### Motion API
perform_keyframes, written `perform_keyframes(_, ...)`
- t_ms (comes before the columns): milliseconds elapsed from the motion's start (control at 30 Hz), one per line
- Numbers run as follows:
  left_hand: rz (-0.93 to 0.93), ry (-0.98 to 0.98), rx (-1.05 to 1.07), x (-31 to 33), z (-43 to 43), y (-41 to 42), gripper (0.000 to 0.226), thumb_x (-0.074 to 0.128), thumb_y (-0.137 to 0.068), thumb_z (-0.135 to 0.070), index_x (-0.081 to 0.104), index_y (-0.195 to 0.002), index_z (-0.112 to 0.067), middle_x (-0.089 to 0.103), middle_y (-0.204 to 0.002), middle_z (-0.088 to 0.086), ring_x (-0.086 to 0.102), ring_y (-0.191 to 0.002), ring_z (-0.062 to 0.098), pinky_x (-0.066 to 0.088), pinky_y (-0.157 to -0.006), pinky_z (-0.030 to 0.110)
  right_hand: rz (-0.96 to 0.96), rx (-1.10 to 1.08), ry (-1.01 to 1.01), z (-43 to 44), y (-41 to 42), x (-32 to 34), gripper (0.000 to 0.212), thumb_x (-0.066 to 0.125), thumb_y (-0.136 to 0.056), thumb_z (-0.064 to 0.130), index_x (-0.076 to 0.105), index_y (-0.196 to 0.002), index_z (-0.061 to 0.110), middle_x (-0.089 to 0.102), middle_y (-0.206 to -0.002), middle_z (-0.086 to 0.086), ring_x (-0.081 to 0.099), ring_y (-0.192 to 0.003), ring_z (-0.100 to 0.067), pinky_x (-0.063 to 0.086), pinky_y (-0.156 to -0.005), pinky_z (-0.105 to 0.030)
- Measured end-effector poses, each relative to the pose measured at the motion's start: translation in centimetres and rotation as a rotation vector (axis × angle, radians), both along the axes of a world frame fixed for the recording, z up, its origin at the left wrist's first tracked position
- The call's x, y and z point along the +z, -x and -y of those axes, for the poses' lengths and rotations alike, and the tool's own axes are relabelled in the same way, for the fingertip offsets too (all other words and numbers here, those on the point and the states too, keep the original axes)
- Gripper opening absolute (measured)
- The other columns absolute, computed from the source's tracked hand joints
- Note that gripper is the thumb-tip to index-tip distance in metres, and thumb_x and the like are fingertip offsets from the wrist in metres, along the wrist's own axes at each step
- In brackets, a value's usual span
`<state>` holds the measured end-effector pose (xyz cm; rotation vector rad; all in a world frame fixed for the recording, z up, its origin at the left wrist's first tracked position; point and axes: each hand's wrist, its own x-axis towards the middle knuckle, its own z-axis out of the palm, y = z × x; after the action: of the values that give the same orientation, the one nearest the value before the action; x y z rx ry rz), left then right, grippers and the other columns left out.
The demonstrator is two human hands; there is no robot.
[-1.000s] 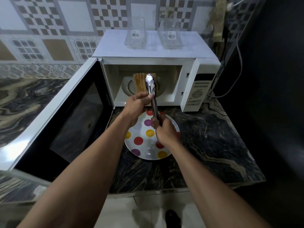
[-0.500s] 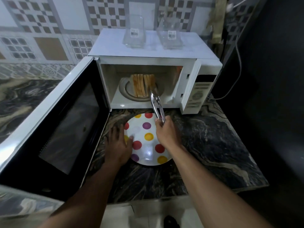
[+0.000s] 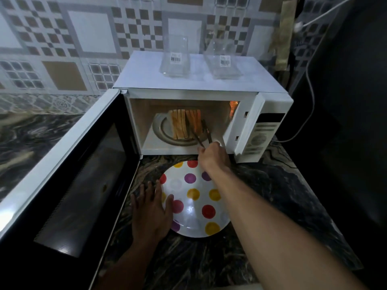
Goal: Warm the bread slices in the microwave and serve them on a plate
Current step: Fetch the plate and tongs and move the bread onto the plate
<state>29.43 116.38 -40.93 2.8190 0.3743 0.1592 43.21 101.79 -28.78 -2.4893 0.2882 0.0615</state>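
The dark marbled counter (image 3: pixel 278 185) carries a white microwave (image 3: pixel 201 91). A dotted plate (image 3: pixel 194 229) lies just in front of the microwave. The left hand (image 3: pixel 150 214) rests flat partly on the counter, touching the plate's left edge.

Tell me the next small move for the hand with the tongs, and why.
Probably close the tongs on the rightmost bread slices and lift them out. The right hand already has the open tips beside the upright stack inside the open microwave, while the left hand steadies the spotted plate, which has no bread on it.

Bread slices (image 3: pixel 182 126) upright in open microwave (image 3: pixel 240 126), polka-dot plate (image 3: pixel 194 225) empty on counter
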Motion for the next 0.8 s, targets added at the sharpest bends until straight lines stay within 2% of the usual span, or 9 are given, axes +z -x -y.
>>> perform_keyframes(100, 0.003, 0.001, 0.011, 0.1, 0.0, 0.0, 0.078, 0.009, -0.095, -0.062, 0.020, -0.159, -0.020, 0.024, -0.164, 0.007, 0.011, -0.153, 0.027, 0.000, -0.124, 0.048, -0.007, 0.005, -0.007, -0.5, -1.0, 0.0, 0.032, 0.053, -0.100, 0.041, 0.062, -0.110, 0.011, 0.061, -0.092, -0.004, 0.062, -0.085, -0.024, 0.054, -0.074, -0.036)
perform_keyframes(233, 0.014, 0.026, 0.018, 0.4, 0.2, 0.1, 0.078, 0.011, -0.095, -0.063, 0.019, -0.160, -0.020, 0.022, -0.165, 0.007, 0.011, -0.153, 0.027, -0.001, -0.124, 0.047, -0.018, 0.063, 0.070, -0.9, -2.1, 0.4, 0.029, 0.053, -0.102, 0.034, 0.064, -0.110, 0.009, 0.063, -0.097, -0.007, 0.053, -0.080, -0.022, 0.043, -0.067, -0.031)
perform_keyframes(400, 0.013, 0.038, 0.021, 0.5, 0.2, 0.1, 0.077, 0.012, -0.095, -0.063, 0.015, -0.160, -0.023, 0.019, -0.166, 0.005, 0.009, -0.154, 0.026, -0.002, -0.124, 0.046, -0.052, 0.085, 0.125, -1.5, -3.4, 0.4, 0.023, 0.056, -0.100, 0.027, 0.066, -0.108, 0.009, 0.067, -0.104, -0.009, 0.053, -0.079, -0.022, 0.043, -0.066, -0.031)
perform_keyframes(467, 0.017, 0.040, 0.021, 0.5, 0.1, 0.1, 0.076, 0.014, -0.095, -0.063, 0.015, -0.160, -0.023, 0.020, -0.166, 0.005, 0.010, -0.154, 0.025, -0.001, -0.125, 0.047, -0.060, 0.074, 0.111, -1.9, -3.8, -0.1, 0.021, 0.055, -0.100, 0.027, 0.065, -0.109, 0.010, 0.067, -0.099, -0.006, 0.055, -0.076, -0.020, 0.044, -0.062, -0.029)
perform_keyframes(533, 0.023, 0.038, 0.022, 0.4, 0.1, 0.1, 0.075, 0.016, -0.096, -0.063, 0.017, -0.160, -0.024, 0.021, -0.165, 0.004, 0.011, -0.154, 0.024, 0.001, -0.125, 0.047, -0.052, 0.043, 0.092, -1.9, -3.9, -0.4, 0.020, 0.052, -0.102, 0.027, 0.063, -0.109, 0.012, 0.061, -0.085, 0.000, 0.054, -0.067, -0.015, 0.042, -0.054, -0.026)
perform_keyframes(667, 0.013, 0.031, 0.032, 0.4, 0.2, 0.1, 0.074, 0.018, -0.097, -0.063, 0.017, -0.160, -0.025, 0.022, -0.165, 0.004, 0.012, -0.153, 0.024, 0.001, -0.125, 0.046, -0.028, 0.097, 0.164, -1.6, -3.5, -0.6, 0.020, 0.048, -0.104, 0.023, 0.060, -0.111, 0.010, 0.055, -0.089, -0.003, 0.053, -0.079, -0.019, 0.043, -0.067, -0.031)
perform_keyframes(800, 0.018, 0.027, 0.032, 0.4, 0.2, 0.1, 0.074, 0.016, -0.096, -0.064, 0.017, -0.160, -0.025, 0.021, -0.165, 0.003, 0.011, -0.154, 0.024, -0.003, -0.124, 0.044, 0.014, 0.106, 0.198, -1.0, -3.2, -0.7, 0.021, 0.047, -0.104, 0.028, 0.057, -0.110, 0.010, 0.057, -0.088, -0.004, 0.055, -0.078, -0.021, 0.045, -0.066, -0.032)
